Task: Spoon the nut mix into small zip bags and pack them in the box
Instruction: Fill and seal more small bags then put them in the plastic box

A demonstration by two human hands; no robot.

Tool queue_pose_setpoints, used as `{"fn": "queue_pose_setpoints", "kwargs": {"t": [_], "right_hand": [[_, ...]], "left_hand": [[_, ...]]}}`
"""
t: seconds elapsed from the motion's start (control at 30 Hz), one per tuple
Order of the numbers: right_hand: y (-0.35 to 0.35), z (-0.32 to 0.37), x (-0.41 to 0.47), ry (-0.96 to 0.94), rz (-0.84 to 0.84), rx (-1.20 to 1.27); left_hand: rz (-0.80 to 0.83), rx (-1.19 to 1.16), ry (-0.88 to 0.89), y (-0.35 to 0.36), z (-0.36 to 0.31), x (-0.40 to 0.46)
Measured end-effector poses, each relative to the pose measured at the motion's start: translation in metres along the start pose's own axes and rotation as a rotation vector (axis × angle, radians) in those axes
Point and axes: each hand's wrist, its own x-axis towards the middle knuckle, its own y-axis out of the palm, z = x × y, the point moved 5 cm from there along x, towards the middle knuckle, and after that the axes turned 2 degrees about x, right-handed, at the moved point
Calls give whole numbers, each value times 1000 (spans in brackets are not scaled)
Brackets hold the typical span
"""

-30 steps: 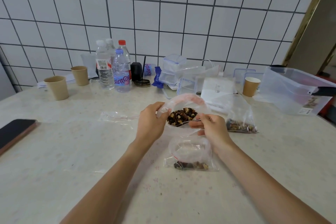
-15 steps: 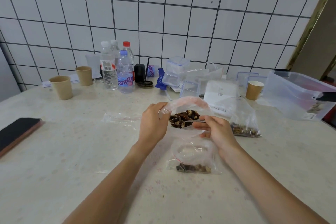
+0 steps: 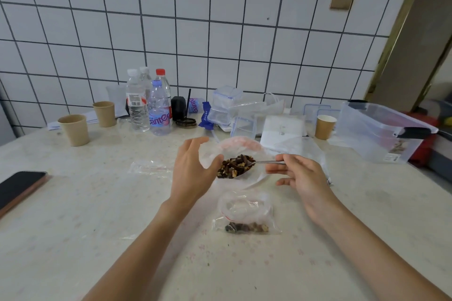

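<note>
Right hand (image 3: 302, 178) pinches the spoon (image 3: 259, 163), bowl buried in the nut mix (image 3: 233, 166) inside the big bag (image 3: 244, 151) mid-worktop (image 3: 73, 215). Left hand (image 3: 193, 168) cups that bag, fingers loosely spread. A part-filled small zip bag (image 3: 245, 215) lies nearer the front edge.

Just one cam here, riding on your head, so you're looking forward and down across the table (image 3: 73, 215) at close range, with your hands mid-frame and the tiled wall (image 3: 220, 32) filling the top half.
</note>
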Motion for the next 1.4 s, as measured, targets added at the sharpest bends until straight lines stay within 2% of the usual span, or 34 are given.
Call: {"fn": "queue_pose_setpoints", "kwargs": {"t": [0.1,0.17,0.27,0.37,0.43,0.5,0.6,0.77,0.87,0.93,1.0,1.17,1.4], "right_hand": [[-11,12,-14,-6,19,23],[-20,16,-24,-6,26,49],[-32,14,-37,13,43,89],[-36,5,-49,24,69,70],[-36,-1,-55,13,74,28],[-34,-4,-60,-27,86,-63],[-33,1,-69,-194,139,-327],[-29,24,-99,-537,320,-795],[-23,41,-117,-868,316,-1034],[-22,45,-122,-971,313,-1086],[-26,44,-121,-898,314,-994],[-40,25,-98,-481,238,-559],[-33,7,-69,-174,48,-16]], "left_hand": [[-78,-16,69,-12,-13,-4],[-58,-47,71,-15,-23,-8],[113,7,35,-9,-27,-21],[346,208,-19,4,-17,-41],[429,281,-50,11,-11,-51],[470,252,-75,14,-8,-55],[478,173,-53,12,-11,-57],[417,-2,17,0,-24,-59],[394,-71,15,-7,-27,-64],[392,-86,7,-10,-28,-66],[388,-67,12,-12,-27,-67],[375,30,34,-12,-21,-69],[370,38,-40,-12,-9,-53]]}}
